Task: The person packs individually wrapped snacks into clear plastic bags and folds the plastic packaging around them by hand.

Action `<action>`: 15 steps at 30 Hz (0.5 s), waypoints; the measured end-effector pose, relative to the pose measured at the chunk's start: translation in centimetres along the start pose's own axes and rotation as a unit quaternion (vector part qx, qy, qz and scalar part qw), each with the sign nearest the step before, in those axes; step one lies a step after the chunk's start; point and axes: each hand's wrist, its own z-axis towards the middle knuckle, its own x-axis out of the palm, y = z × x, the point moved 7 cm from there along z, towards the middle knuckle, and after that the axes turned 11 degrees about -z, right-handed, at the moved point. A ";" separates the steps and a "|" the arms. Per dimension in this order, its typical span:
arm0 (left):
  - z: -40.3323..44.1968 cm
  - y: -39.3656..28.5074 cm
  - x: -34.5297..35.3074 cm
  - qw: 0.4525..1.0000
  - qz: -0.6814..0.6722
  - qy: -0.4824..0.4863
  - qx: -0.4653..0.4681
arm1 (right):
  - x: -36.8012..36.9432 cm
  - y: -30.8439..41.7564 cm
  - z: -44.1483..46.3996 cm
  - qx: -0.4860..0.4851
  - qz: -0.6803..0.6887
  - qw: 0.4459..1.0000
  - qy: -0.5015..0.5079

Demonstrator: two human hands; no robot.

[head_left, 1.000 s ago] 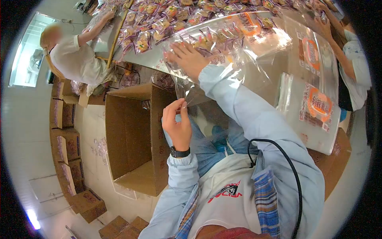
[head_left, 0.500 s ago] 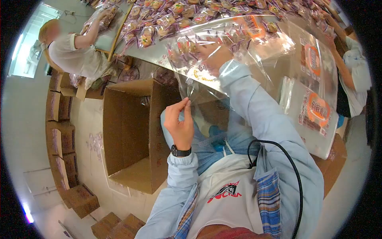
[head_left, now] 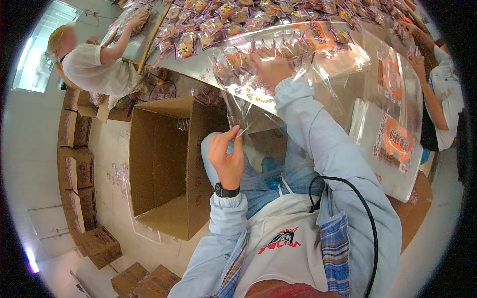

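My left hand (head_left: 227, 156), with a black watch on its wrist, pinches the edge of a large clear plastic bag (head_left: 253, 107). The bag lies partly on the metal table and hangs over its front edge. My right hand (head_left: 272, 68) is at the bag, under glossy film, its fingers spread against small wrapped packets (head_left: 238, 60). Reflections blur its fingertips. Rows of these packets show through the film, beside orange print. Many loose wrapped packets (head_left: 211, 26) with purple edges cover the table behind the bag.
An open cardboard box (head_left: 161, 174) stands left of my legs. Flat printed bags (head_left: 392, 144) lie stacked at the right. One person (head_left: 94, 67) works at the left, another (head_left: 439, 94) at the right. More cartons (head_left: 102, 246) line the left floor. A black cable crosses my jacket.
My right hand has moved rightward and slightly up from the bag's left part to the packets. My left hand still pinches the bag edge, slightly further right. The left person's arms have moved.
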 end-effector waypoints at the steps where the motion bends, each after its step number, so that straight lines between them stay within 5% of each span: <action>1: 0.0 -0.1 0.0 1.000 0.005 -0.001 0.002 | -0.3 0.0 -0.1 -0.003 -0.016 1.000 -0.019; 5: 0.3 -1.0 -0.3 0.996 0.082 0.011 0.039 | 0.9 -0.3 -0.1 -0.009 -0.024 1.000 0.009; 15: 0.2 0.0 0.0 1.000 0.025 0.001 0.005 | 0.0 -4.6 -1.4 -0.031 -0.071 0.995 0.060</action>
